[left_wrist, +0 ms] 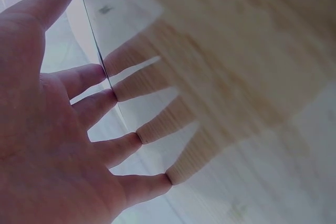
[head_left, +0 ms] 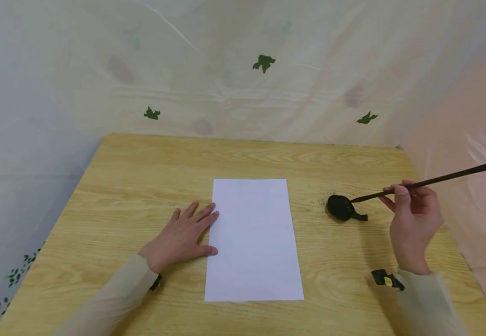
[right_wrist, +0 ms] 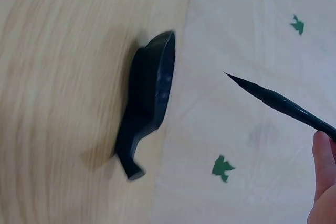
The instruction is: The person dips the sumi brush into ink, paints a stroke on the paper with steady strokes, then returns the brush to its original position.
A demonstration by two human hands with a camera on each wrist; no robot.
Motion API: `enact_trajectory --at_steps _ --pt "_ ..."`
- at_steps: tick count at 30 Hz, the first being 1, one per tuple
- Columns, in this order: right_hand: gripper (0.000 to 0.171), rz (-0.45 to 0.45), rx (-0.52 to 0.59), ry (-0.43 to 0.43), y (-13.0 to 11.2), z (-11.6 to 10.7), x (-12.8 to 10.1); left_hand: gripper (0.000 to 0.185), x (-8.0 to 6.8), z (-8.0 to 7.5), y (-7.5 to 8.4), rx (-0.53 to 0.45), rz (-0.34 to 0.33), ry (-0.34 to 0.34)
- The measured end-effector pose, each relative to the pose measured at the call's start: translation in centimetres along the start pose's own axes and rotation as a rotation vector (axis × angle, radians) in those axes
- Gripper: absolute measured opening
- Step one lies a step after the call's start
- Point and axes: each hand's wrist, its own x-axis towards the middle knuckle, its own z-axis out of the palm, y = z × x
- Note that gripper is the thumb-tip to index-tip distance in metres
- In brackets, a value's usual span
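Note:
A white sheet of paper (head_left: pixel 253 242) lies on the wooden table (head_left: pixel 142 163). My left hand (head_left: pixel 184 235) rests flat with its fingers spread, the fingertips on the paper's left edge; the left wrist view shows this hand (left_wrist: pixel 58 124) from below. Held up by my right hand (head_left: pixel 417 219), a dark calligraphy brush (head_left: pixel 448 177) slants down to the left. Its pointed dark tip (right_wrist: pixel 244 84) is above and apart from a black ink dish (right_wrist: pixel 149 87) with a short handle. That ink dish (head_left: pixel 340 207) sits to the right of the paper.
Small dark specks (head_left: pixel 321 203) mark the table beside the ink dish. Pale cloth (head_left: pixel 226 70) with green leaf-like or bird-like shapes hangs behind the table and on both sides.

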Motion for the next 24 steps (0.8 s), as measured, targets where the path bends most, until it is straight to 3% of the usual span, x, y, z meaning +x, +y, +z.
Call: enact_trajectory --at_steps 12,24 --pt "0.019 -0.042 0.076 -0.132 -1.1 4.0 -2.3 0.091 0.1 0.2 0.0 0.000 -0.009 -0.008" --pt "0.016 -0.026 0.122 -0.210 -1.6 7.2 -4.3 0.091 0.1 0.2 -0.1 -0.011 -0.004 0.003"
